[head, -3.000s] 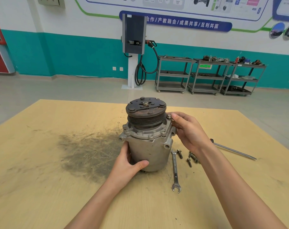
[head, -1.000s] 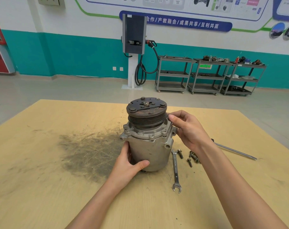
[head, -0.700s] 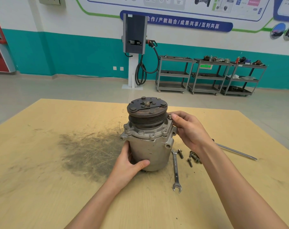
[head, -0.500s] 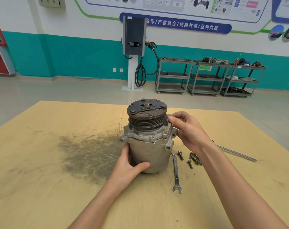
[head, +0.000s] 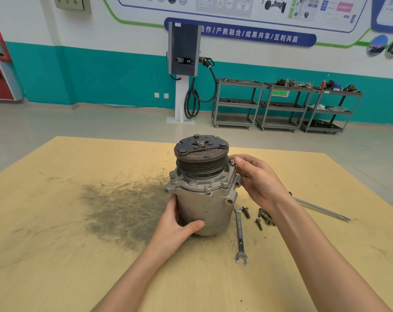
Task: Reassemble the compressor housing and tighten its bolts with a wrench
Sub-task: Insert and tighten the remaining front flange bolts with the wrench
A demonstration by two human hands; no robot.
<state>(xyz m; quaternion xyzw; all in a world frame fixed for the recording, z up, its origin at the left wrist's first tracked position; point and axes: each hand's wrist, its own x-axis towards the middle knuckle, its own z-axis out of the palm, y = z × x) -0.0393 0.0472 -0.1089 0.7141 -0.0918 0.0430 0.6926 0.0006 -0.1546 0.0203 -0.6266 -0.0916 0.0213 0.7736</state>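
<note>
1. The compressor housing (head: pixel 204 206) stands upright on the wooden tabletop (head: pixel 56 255), near its middle, with the dark grooved pulley (head: pixel 201 164) and clutch plate on top.
2. Your left hand (head: pixel 176 226) grips the lower body of the housing from its left side; the thumb lies across the front of the metal and the fingers curl round behind, out of sight.
3. Your right hand (head: pixel 258 179) is at the upper right corner of the housing flange. Its thumb and fingertips are closed on the head of a bolt (head: pixel 232 162) that sits upright in the flange, just beside the pulley.
4. Other bolt heads show seated along the front edge of the flange.
5. The wrench (head: pixel 240 233) lies flat on the tabletop just to the right of the housing base, untouched, its open end towards you.
6. Several loose bolts (head: pixel 259 218) lie scattered just to the right of the wrench, partly behind your right forearm.
7. A long thin metal rod (head: pixel 323 209) lies further right on the tabletop.
8. A dark grimy smear (head: pixel 123 208) marks the wood to the left of the housing.
</note>
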